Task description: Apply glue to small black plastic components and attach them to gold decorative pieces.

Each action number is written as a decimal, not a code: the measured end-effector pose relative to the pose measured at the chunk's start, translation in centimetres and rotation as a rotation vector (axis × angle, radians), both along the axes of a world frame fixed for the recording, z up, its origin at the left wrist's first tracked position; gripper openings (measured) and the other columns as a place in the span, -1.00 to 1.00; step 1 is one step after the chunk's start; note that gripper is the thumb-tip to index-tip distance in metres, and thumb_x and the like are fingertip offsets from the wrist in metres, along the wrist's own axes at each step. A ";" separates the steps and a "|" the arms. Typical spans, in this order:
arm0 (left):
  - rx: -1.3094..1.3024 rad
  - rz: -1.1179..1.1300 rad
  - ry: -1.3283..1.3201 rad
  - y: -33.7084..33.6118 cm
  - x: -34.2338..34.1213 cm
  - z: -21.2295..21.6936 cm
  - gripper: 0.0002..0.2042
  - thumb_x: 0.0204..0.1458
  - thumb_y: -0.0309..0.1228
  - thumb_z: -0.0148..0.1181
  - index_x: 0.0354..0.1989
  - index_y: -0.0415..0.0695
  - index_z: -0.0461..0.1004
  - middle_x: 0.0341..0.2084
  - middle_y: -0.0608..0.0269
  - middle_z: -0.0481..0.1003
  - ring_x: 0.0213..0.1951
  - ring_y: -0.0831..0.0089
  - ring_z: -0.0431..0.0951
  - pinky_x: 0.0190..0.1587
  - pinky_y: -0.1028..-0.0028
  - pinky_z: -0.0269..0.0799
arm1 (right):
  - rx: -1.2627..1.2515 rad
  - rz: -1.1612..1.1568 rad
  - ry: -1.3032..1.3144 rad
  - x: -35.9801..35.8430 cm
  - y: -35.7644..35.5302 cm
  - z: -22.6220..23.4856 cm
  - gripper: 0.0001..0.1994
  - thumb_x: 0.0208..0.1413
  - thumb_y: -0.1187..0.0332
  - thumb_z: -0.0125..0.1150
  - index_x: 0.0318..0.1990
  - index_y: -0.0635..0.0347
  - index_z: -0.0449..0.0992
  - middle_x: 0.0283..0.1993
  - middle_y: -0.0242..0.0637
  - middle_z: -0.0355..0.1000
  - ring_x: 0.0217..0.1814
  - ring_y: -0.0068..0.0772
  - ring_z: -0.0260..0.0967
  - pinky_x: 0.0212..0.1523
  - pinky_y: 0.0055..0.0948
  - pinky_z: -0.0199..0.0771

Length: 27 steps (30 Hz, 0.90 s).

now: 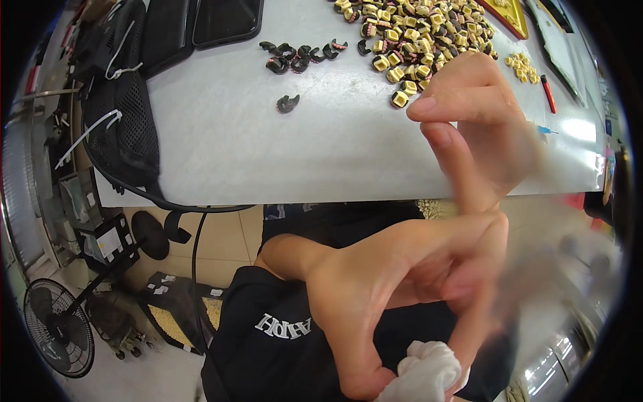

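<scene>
My left hand [375, 288] is raised close in front of me at the lower middle. Its thumb and fingers curl round a crumpled white cloth or tissue [429, 368], pinched at the bottom edge of the view. My right hand [479, 120] hangs above the right part of the table, thumb and index fingertips brought together; nothing shows between them. Beyond its fingertips spreads a pile of small yellow and black parts [425, 33], some with pink bits. Left of it lie several black curved pieces [298, 57], with a single black piece [288, 103] nearer to me.
A black mesh bag [120, 127], a dark case [167, 33] and a phone [228, 20] line the table's left side. At the right are small yellow pieces [522, 67], a red pen-like tool [548, 94] and a yellow tray [506, 17]. A fan [59, 327] stands lower left. The right edge looks smeared.
</scene>
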<state>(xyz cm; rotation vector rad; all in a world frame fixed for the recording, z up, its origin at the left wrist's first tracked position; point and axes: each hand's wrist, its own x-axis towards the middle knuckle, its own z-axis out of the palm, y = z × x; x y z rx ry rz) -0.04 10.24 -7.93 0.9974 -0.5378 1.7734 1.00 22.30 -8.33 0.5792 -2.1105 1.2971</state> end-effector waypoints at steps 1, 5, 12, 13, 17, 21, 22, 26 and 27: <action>-0.004 -0.012 -0.018 0.0 0.1 0.1 -0.38 -0.39 -0.59 0.44 -0.27 -0.09 0.03 -0.44 0.04 0.49 -0.29 0.24 0.57 0.17 0.39 0.08 | 0.004 -0.006 0.001 0.1 0.1 0.2 -0.89 -0.08 0.58 0.17 -0.34 0.27 0.45 -0.40 -0.25 0.35 -0.41 -0.47 0.24 -0.41 -0.59 0.23; -0.026 -0.041 -0.042 -0.1 0.3 0.3 -0.39 -0.39 -0.58 0.44 -0.28 -0.10 0.04 -0.44 0.04 0.50 -0.31 0.24 0.57 0.16 0.40 0.08 | 0.037 -0.016 -0.022 0.4 0.2 0.7 -0.89 -0.09 0.59 0.17 -0.35 0.28 0.45 -0.40 -0.24 0.35 -0.40 -0.45 0.25 -0.40 -0.57 0.23; -0.060 -0.007 0.092 -0.3 -0.2 0.5 -0.41 -0.38 -0.58 0.44 -0.29 -0.12 0.05 -0.46 0.03 0.51 -0.33 0.27 0.58 0.17 0.38 0.06 | 0.002 -0.012 -0.034 0.3 0.2 0.6 -0.88 -0.09 0.60 0.14 -0.34 0.28 0.45 -0.39 -0.23 0.36 -0.39 -0.44 0.25 -0.39 -0.56 0.23; -0.067 0.019 0.111 -0.4 -0.2 0.6 -0.41 -0.37 -0.57 0.43 -0.29 -0.12 0.05 -0.46 0.03 0.51 -0.33 0.27 0.58 0.17 0.36 0.05 | 0.002 -0.013 -0.033 0.3 0.2 0.6 -0.88 -0.09 0.60 0.14 -0.34 0.28 0.45 -0.39 -0.23 0.36 -0.39 -0.44 0.25 -0.39 -0.56 0.23; -0.065 0.094 0.189 -0.4 -0.9 0.5 -0.45 -0.31 -0.52 0.41 -0.30 -0.10 0.06 -0.45 0.04 0.52 -0.34 0.25 0.58 0.18 0.28 0.02 | 0.001 -0.013 -0.020 0.2 0.3 0.6 -0.87 -0.10 0.59 0.15 -0.33 0.29 0.45 -0.39 -0.23 0.36 -0.39 -0.44 0.26 -0.40 -0.56 0.23; -0.181 0.189 0.136 -0.9 -0.6 0.6 -0.49 -0.28 -0.45 0.40 -0.30 -0.07 0.08 -0.43 0.12 0.51 -0.43 0.29 0.54 0.12 0.22 0.06 | -0.017 -0.020 -0.016 0.2 0.1 0.4 -0.86 -0.16 0.61 0.17 -0.36 0.29 0.44 -0.40 -0.23 0.35 -0.40 -0.44 0.26 -0.41 -0.57 0.22; -0.329 0.236 0.001 -1.1 0.0 0.7 -0.48 -0.32 -0.44 0.42 -0.31 -0.09 0.09 -0.46 0.17 0.49 -0.51 0.35 0.50 0.06 0.23 0.13 | -0.027 -0.038 0.019 0.1 0.2 0.2 -0.83 -0.21 0.65 0.16 -0.38 0.32 0.45 -0.43 -0.22 0.36 -0.44 -0.43 0.29 -0.44 -0.57 0.25; -0.448 0.353 -0.259 -1.5 0.1 0.2 -0.51 -0.21 -0.47 0.35 -0.23 -0.14 0.09 -0.44 0.13 0.49 -0.43 0.28 0.51 0.05 0.29 0.12 | -0.054 -0.080 0.064 0.1 -0.2 0.8 -0.79 -0.32 0.72 0.15 -0.41 0.38 0.48 -0.48 -0.18 0.37 -0.50 -0.40 0.33 -0.51 -0.57 0.29; -0.443 0.354 -0.253 -1.5 0.1 0.0 -0.51 -0.21 -0.47 0.35 -0.23 -0.14 0.09 -0.44 0.13 0.49 -0.43 0.28 0.51 0.05 0.29 0.12 | -0.053 -0.107 0.021 0.4 -0.5 1.0 -0.79 -0.31 0.72 0.14 -0.40 0.38 0.48 -0.48 -0.18 0.37 -0.50 -0.40 0.33 -0.52 -0.57 0.29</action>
